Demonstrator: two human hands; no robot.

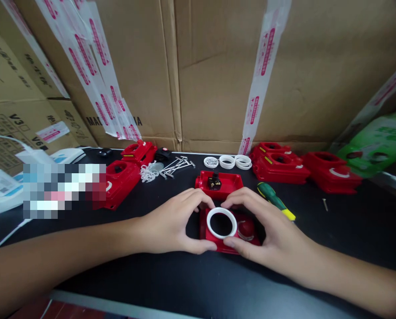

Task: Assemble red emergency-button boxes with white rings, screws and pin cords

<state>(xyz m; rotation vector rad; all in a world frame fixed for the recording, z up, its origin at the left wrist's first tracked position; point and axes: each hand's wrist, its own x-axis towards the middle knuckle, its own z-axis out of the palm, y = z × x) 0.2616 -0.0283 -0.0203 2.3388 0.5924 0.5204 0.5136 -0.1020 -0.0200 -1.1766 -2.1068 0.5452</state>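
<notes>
A white plastic ring (221, 223) lies on a red plastic cover (229, 232) with a round red button at its right, near the black table's front middle. My left hand (171, 223) pinches the ring's left side between thumb and forefinger. My right hand (269, 230) pinches its right side the same way, fingers curled round the cover. Just behind stands an open red housing base (219, 183) with a small black part inside.
A green and yellow screwdriver (275, 200) lies right of the base. Spare white rings (229, 161), long screws (178, 166) and white springs lie further back. Red housings (279, 166) are stacked at right and left. Cardboard boxes (217, 66) wall the back.
</notes>
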